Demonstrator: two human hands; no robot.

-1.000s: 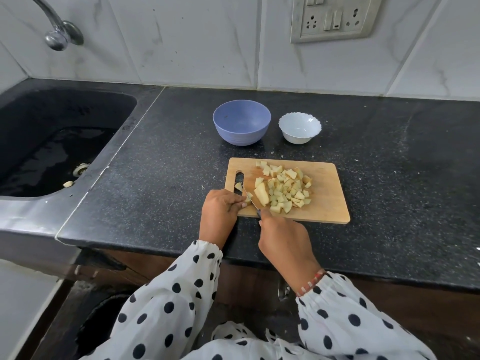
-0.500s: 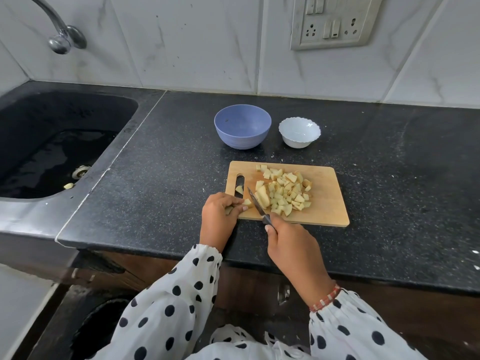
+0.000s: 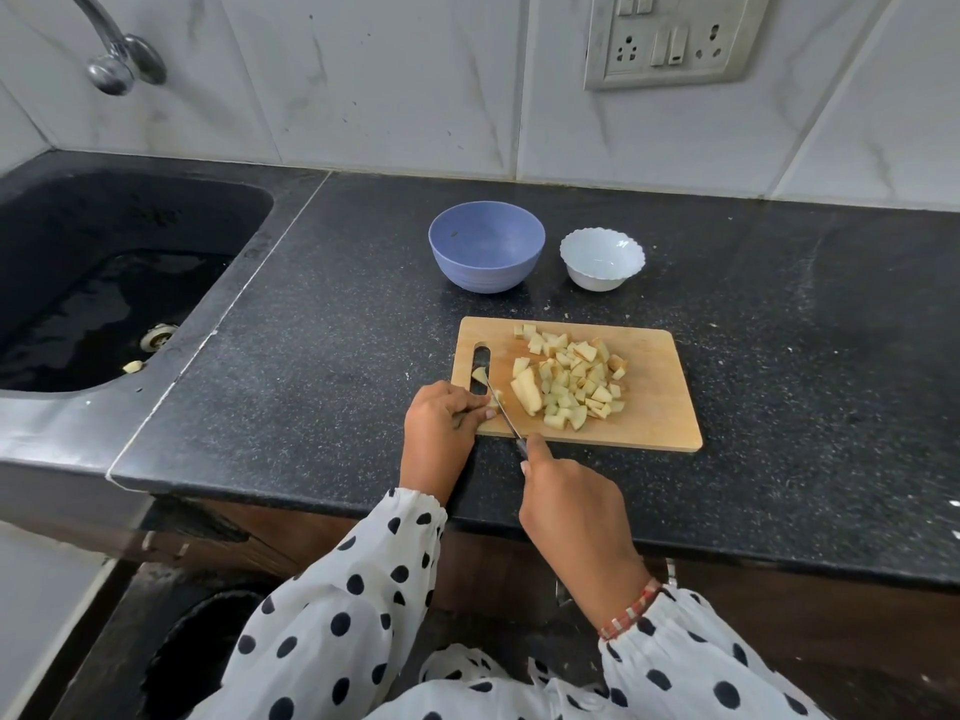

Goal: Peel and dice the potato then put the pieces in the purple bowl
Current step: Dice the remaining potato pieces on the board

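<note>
Since half a second ago, knife blade [image 3: 497, 402] swung leftward, tip now over the handle slot at the left end of the cutting board [image 3: 654, 402]; small potato bit [image 3: 478, 374] by the slot just beside that tip. Right hand [image 3: 571, 504] off the board's near edge, fingers wrapped round the knife handle. Left hand [image 3: 439, 426] at the board's near-left corner, fingers curled down onto a small potato piece [image 3: 491, 412], blade right beside those fingertips. Heap of diced potato [image 3: 569, 384] mid-board, pale yellow, blocky, one longer uncut chunk on its left side. Purple bowl [image 3: 486, 246] beyond the board's far-left corner, round, matte, nothing diced in it. White bowl [image 3: 601, 258] just to its right, scalloped rim, glossy. Counter [image 3: 332, 356] black speckled stone; dark sink [image 3: 104, 283] at its left end under a chrome tap [image 3: 117, 59]; white marbled wall tiles behind, switch plate [image 3: 675, 39] up right. Board light wood, rounded corners.
</note>
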